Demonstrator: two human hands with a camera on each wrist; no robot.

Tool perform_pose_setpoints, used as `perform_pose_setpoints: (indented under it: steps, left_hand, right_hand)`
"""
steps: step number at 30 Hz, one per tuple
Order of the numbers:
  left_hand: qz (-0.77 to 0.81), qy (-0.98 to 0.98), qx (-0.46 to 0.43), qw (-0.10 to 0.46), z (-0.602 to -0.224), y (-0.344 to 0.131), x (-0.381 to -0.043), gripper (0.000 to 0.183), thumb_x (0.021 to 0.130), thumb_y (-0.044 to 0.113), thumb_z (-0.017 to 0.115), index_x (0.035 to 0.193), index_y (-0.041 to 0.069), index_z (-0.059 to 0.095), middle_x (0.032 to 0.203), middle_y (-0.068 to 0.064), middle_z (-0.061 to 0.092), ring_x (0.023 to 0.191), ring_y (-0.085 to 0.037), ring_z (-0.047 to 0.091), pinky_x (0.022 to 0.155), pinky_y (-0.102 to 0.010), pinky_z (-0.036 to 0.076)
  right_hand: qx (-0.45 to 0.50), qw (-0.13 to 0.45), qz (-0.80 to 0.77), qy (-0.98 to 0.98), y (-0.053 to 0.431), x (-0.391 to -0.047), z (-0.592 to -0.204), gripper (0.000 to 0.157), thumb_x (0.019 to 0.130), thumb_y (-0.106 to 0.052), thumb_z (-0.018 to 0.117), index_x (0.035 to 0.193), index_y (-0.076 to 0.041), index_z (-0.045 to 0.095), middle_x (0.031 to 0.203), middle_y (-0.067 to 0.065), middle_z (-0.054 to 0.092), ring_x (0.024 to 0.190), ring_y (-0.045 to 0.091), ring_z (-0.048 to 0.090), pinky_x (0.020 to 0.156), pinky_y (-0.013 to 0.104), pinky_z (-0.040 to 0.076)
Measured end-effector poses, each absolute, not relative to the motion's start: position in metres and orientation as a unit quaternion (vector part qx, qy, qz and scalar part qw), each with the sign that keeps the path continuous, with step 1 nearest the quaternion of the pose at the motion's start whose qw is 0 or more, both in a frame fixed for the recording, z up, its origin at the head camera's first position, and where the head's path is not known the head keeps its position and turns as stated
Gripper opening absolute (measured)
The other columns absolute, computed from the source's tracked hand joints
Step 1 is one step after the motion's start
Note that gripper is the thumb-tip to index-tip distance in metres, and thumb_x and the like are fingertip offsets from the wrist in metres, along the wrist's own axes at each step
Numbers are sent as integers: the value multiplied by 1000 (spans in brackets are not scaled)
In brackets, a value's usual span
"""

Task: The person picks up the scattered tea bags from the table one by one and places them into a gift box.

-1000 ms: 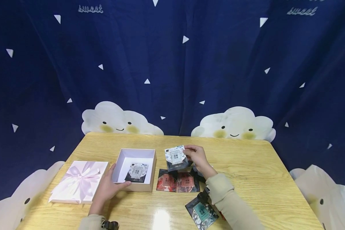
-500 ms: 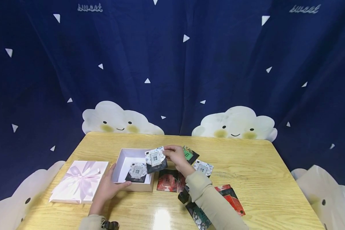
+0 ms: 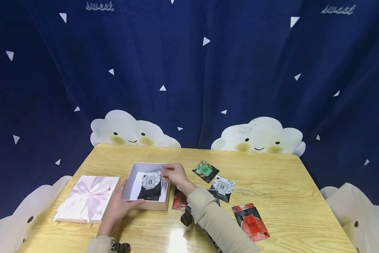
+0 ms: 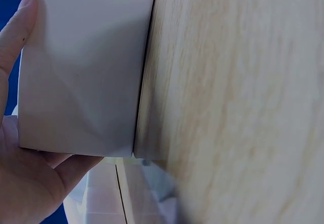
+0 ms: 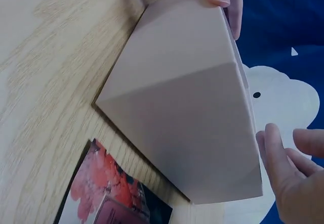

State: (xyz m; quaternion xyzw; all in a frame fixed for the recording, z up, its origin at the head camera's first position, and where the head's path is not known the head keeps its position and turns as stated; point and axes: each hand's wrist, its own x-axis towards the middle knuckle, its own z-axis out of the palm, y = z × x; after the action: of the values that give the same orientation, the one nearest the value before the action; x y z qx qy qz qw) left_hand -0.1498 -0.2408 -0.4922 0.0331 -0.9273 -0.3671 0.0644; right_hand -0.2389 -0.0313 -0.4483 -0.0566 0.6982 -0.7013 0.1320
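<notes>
My left hand (image 3: 120, 203) grips the front left corner of an open pink-white gift box (image 3: 167, 196), its thumb over the front wall and its fingers along the left side. Inside the box, a black sachet with a white floral top (image 3: 150, 181) lies over another dark sachet, mostly hidden beneath it. My right hand (image 3: 176, 175) reaches over the right rim, fingertips at the upper right corner of the top sachet. In the right wrist view, the right fingers (image 5: 274, 138) are extended and the thumb stands apart, with nothing visible between them.
A pink-white lid (image 3: 86, 200) with a ribbon bow lies left of the box. To the right are a green sachet (image 3: 206, 171), a white floral one (image 3: 223, 187) and a red one (image 3: 251, 222). Another red sachet (image 3: 179, 201) is partly under the right forearm.
My right hand has carried a white floral sachet leftwards from the table into the box, onto the one inside. My left hand has stayed on the box.
</notes>
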Motion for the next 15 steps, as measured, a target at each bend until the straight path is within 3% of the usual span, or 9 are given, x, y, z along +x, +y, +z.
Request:
perform_pose_setpoints:
  steps: [4,10,15]
  left_hand:
    - [-372,-926,35,56,-489,-239,-150,113,61,46,80,140,-8,21,136,-36,29,118,-50,37,96,-59,32]
    - [-368,-927,33,57,-489,-239,-149,113,61,47,80,139,-9,21,135,-36,30,117,-50,38,96,-59,32]
    - [-367,-928,29,63,-490,-240,-150,113,61,47,80,139,-9,20,134,-36,31,116,-50,39,95,-59,33]
  right_hand:
    - [-68,135,-699,699,-22,-229,-436,31,84,9,55,115,13,55,103,29,60,88,34,64,71,31,55]
    - [-85,139,-697,698,-1,-236,-452,31,80,6,63,110,11,59,96,21,64,79,25,66,73,40,54]
    - [-102,139,-679,714,25,-235,-451,32,81,2,63,111,11,58,92,17,65,81,31,65,75,46,53]
